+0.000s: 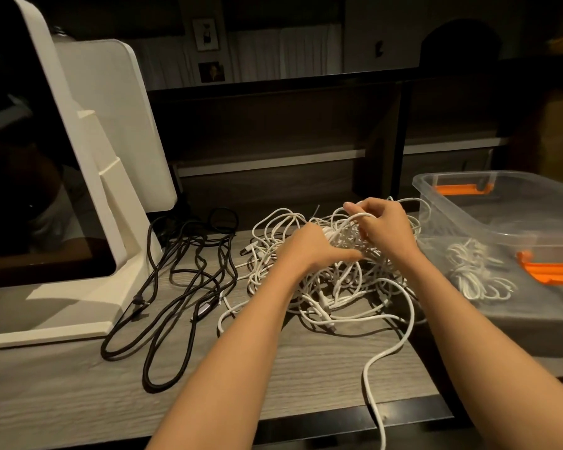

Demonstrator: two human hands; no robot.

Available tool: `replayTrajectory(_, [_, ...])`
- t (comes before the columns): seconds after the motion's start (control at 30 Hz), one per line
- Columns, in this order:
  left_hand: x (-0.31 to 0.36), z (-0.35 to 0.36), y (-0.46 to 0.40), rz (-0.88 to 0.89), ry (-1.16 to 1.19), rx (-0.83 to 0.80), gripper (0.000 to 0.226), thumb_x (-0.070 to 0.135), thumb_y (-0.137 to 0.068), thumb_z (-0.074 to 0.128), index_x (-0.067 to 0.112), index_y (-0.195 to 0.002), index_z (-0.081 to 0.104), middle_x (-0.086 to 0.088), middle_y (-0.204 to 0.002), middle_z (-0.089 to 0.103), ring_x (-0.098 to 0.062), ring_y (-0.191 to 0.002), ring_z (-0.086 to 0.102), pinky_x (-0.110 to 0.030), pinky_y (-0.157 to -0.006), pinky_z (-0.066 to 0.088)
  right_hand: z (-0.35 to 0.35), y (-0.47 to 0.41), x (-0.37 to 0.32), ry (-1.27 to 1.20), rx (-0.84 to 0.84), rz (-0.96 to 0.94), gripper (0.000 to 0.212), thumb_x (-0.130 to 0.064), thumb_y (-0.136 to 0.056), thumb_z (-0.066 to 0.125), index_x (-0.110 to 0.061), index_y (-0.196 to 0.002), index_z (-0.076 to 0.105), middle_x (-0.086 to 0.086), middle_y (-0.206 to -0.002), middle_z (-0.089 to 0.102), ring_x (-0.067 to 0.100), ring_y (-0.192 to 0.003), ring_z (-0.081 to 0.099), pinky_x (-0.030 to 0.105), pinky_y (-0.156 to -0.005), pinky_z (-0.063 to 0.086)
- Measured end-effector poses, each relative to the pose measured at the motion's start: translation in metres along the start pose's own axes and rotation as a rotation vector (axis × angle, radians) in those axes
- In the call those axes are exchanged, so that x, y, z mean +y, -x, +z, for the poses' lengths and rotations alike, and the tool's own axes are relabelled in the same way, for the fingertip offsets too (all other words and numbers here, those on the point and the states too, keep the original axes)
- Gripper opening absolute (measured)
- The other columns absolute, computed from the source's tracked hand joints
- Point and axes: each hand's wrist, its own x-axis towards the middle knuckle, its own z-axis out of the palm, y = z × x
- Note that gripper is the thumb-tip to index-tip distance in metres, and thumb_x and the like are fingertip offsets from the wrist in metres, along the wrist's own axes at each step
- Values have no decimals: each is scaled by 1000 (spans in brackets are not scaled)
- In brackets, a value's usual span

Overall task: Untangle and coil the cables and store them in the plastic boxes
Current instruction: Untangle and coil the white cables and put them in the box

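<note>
Grey wood-grain desk (pixel 306 368): I log white cable tangle (pixel 332 287) at centre, my left hand (pixel 309 248) and right hand (pixel 384 222) both pinching strands; clear plastic box (pixel 501 196) alongside, right.

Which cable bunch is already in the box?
The small white bundle, lying inside the clear plastic box. The white tangle and black cables lie on the table.

The desk (pixel 306 368) is bare wood along its front edge, open to a hand, crossed only by one white cable (pixel 376 414) trailing over the edge. The white tangle (pixel 332 287) fills the middle; black cables (pixel 182 280) sprawl just left of it. A white monitor stand (pixel 88 222) blocks the left end, a clear plastic box (pixel 501 219) the right.
</note>
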Motion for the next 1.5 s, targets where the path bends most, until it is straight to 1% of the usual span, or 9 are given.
replayTrajectory(0.17, [2, -1, 0, -104, -182, 99, 34, 40, -81, 74, 17, -74, 51, 2, -71, 55, -17, -67, 54, -35, -70, 47, -1, 2, -3, -70, -33, -10, 27, -25, -85, 71, 1, -76, 66, 10, -64, 58, 12, -56, 48, 14, -49, 37])
replayTrajectory(0.3, [1, -2, 1, -150, -236, 239, 22, 28, -87, 70, 17, -79, 53, 0, -81, 59, -20, -77, 58, -32, -62, 41, -7, 2, -8, -188, -166, -33, 8, -13, -84, 70, -7, -89, 67, 2, -69, 58, 4, -58, 50, 13, -52, 40])
replayTrajectory(0.5, [-8, -3, 0, -178, -206, 370, 21, 29, -91, 67, 18, -81, 51, 2, -76, 49, -20, -80, 51, -34, -67, 40, -11, 1, -14, -767, -353, 104, 42, -6, -74, 64, -10, -115, 58, 2, -86, 68, 8, -74, 64, 20, -61, 53])
replayTrajectory(0.67, [-13, -4, -3, -81, -65, 359, 33, 39, -87, 70, 17, -72, 51, 3, -69, 50, -18, -73, 55, -32, -61, 39, -9, 4, -14, -598, -295, 47, 32, -17, -86, 61, -18, -117, 57, 3, -101, 71, 7, -68, 60, 18, -58, 50])
replayTrajectory(0.77, [-15, -6, -1, 132, 320, 257, 44, 41, -81, 76, 13, -63, 47, -1, -58, 45, -17, -56, 43, -31, -58, 37, -7, 2, -10, -453, -195, -1, 15, -12, -94, 56, -12, -109, 59, 1, -88, 71, 3, -50, 45, 13, -43, 34])
replayTrajectory(0.87, [-15, -8, 3, 192, 608, 193, 46, 46, -89, 64, 8, -66, 55, 0, -48, 39, -16, -45, 37, -30, -50, 36, -3, 1, -2, -155, -128, -54, 11, -13, -94, 57, -6, -102, 61, 5, -77, 66, -3, -49, 52, 9, -47, 38])
replayTrajectory(1.03, [-17, -10, 2, 78, 934, 215, 38, 48, -97, 49, 16, -106, 68, 4, -52, 34, -7, -45, 35, -21, -47, 35, 3, -1, 5, 60, -153, -78, 14, -27, -89, 65, -14, -86, 63, -5, -58, 57, -3, -46, 47, 9, -50, 37])
replayTrajectory(1.17, [-14, -14, 5, 119, 1145, 252, 32, 45, -99, 46, 24, -115, 63, 2, -57, 37, -6, -51, 37, -19, -48, 40, 3, 0, 7, 221, -207, -88, 20, -31, -89, 66, -23, -71, 61, -11, -55, 55, -4, -48, 49, 10, -51, 36])
replayTrajectory(1.5, [-16, -15, 5, -2, 1288, 204, 47, 50, -98, 41, 11, -110, 65, 3, -57, 39, -5, -47, 35, -18, -44, 37, -1, -1, 4, -115, 49, -108, 18, -7, -99, 44, -12, -101, 61, 1, -78, 60, 13, -67, 54, 25, -62, 46])
